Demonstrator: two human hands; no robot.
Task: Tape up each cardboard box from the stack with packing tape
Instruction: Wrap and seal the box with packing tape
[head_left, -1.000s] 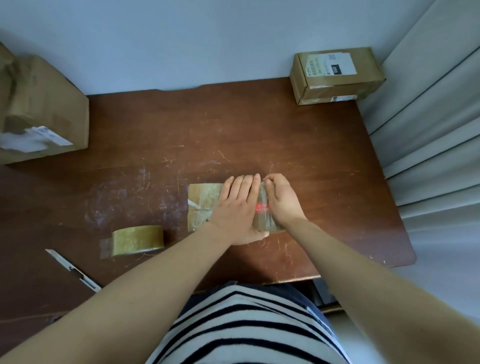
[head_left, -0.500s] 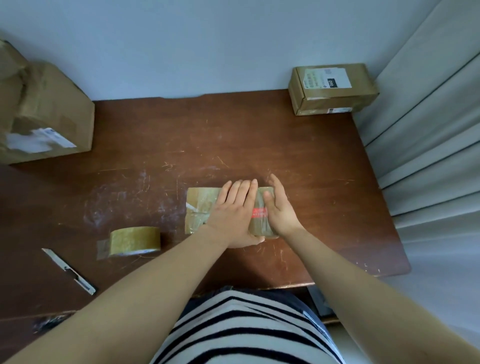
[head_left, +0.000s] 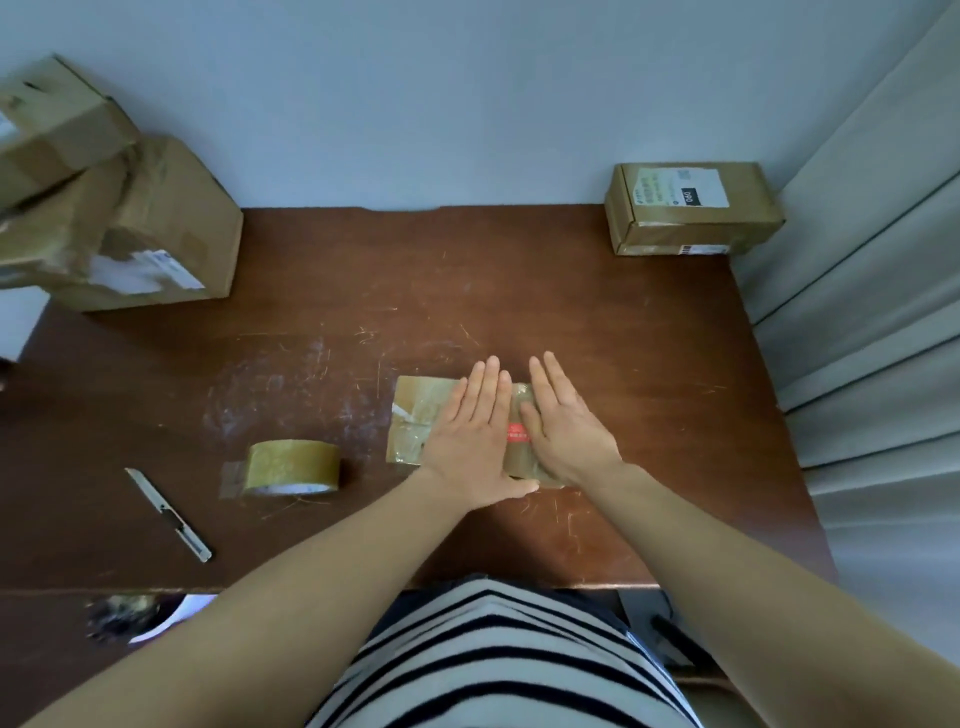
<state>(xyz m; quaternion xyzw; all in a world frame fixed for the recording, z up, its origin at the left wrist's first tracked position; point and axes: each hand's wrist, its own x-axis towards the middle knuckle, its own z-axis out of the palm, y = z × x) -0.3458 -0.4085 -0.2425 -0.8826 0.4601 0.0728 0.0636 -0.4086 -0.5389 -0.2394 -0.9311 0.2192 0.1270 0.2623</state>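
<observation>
View from above of a person's two bare forearms reaching over a scratched, dark brown wooden surface (head_left: 519, 286). A small, flat cardboard box (head_left: 415, 415), glossy with brown tape, lies a little right of the middle of the surface, closer to the near edge than the far one. Both hands lie palm down on top of it, side by side. The left hand (head_left: 470, 447) covers the middle of the box with straight fingers held together, its grip released. The right hand (head_left: 563, 431) covers the box's right end, also flat with straight fingers, its grip released too; the fingertips of both hands reach past the box's far edge. A small red label (head_left: 517, 432) shows on the box in the gap between the hands. A roll of brown packing tape (head_left: 292, 467) stands on its side to the left of the box, apart from it, with a short loose end lying on the wood. Further left, near the near edge, lies a slim utility knife (head_left: 169, 514). A stack of cardboard boxes (head_left: 156, 234) sits at the far left corner, and a single box with a white shipping label (head_left: 696, 208) at the far right corner. Pale curtains (head_left: 883, 312) hang past the right edge. The person's black-and-white striped top (head_left: 493, 660) fills the bottom of the view.
</observation>
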